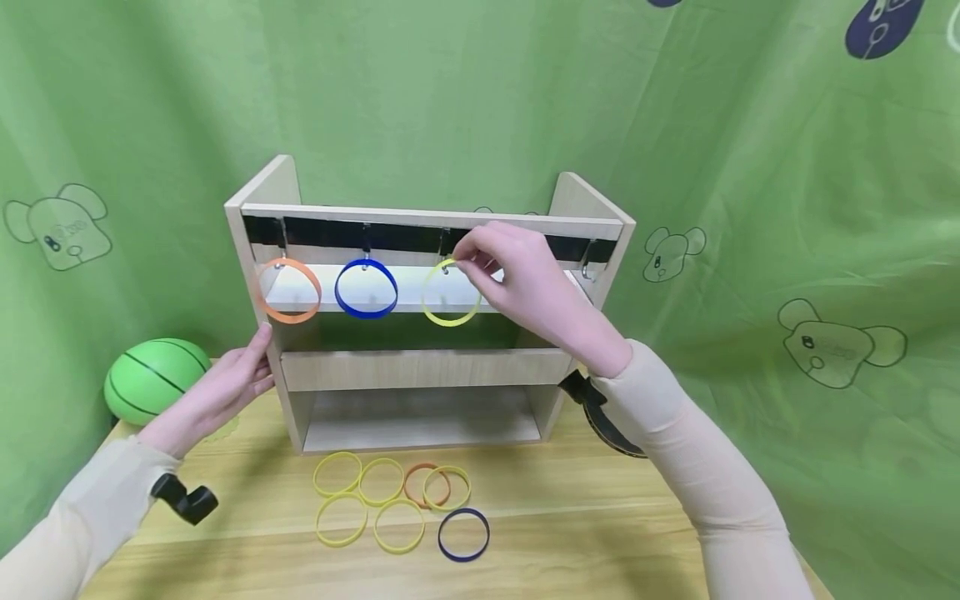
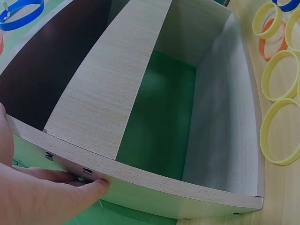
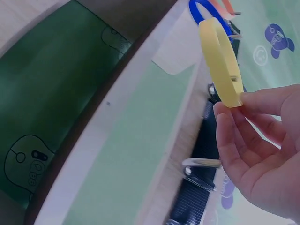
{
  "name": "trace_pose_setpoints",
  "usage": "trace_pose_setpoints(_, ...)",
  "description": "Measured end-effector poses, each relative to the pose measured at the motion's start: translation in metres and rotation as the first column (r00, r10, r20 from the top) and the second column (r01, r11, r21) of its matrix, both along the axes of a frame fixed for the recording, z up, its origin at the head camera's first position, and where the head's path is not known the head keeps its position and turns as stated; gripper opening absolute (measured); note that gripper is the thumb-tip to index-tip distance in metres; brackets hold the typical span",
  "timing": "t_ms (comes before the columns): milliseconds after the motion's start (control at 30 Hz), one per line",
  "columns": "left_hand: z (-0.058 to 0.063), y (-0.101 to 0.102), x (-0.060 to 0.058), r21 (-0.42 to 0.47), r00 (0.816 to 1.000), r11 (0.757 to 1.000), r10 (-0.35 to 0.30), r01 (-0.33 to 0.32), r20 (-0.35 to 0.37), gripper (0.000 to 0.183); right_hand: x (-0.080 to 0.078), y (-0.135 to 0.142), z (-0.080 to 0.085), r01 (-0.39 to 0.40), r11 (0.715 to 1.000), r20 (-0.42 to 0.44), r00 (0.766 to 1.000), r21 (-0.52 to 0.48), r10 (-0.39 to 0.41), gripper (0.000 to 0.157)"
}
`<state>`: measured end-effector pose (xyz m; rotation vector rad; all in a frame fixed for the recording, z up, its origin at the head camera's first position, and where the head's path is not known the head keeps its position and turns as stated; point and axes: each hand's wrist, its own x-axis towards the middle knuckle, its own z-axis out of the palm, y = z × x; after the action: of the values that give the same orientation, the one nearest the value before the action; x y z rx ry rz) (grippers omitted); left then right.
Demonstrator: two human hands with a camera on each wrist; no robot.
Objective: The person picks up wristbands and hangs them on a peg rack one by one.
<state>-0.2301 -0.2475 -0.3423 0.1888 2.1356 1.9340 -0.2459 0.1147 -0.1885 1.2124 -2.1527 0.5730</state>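
Observation:
My right hand (image 1: 525, 287) pinches a yellow ring (image 1: 450, 321) between thumb and fingertips at the third metal hook of a small wooden shelf (image 1: 427, 369). In the right wrist view the hook's tip shows inside that yellow ring (image 3: 216, 58). A blue ring (image 1: 366, 314) hangs from the second hook, and an orange ring (image 1: 292, 317) from the first. The rightmost hook (image 1: 587, 265) carries no ring. Against the shelf's left side panel rests my left hand (image 1: 228, 387), its fingers lying along the outer face in the left wrist view.
In front of the shelf several yellow rings (image 1: 341, 543), an orange ring (image 1: 408, 487) and a dark blue ring (image 1: 463, 558) lie on the wooden table (image 1: 570, 533). A green ball (image 1: 153, 379) sits at the left. Behind hangs a green curtain (image 1: 435, 92). A dark round object (image 1: 611, 429) is partly hidden by the right arm.

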Motion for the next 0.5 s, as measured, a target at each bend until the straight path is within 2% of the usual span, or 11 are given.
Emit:
trace_pose_setpoints(300, -0.0005, 0.0, -0.0002, -0.004, 1.0, 1.0, -0.005, 0.005, -0.008, 0.097, -0.0068, -0.0059, -0.0094, -0.007, 1.0, -0.044, 0.999, 0.025, 0.008, 0.006)
trace_pose_setpoints(500, 0.0, -0.0001, -0.0005, -0.006, 1.0, 1.0, -0.004, 0.004, -0.004, 0.098, 0.0001, -0.0006, -0.0103, 0.004, 1.0, -0.052, 0.999, -0.011, -0.005, 0.005)
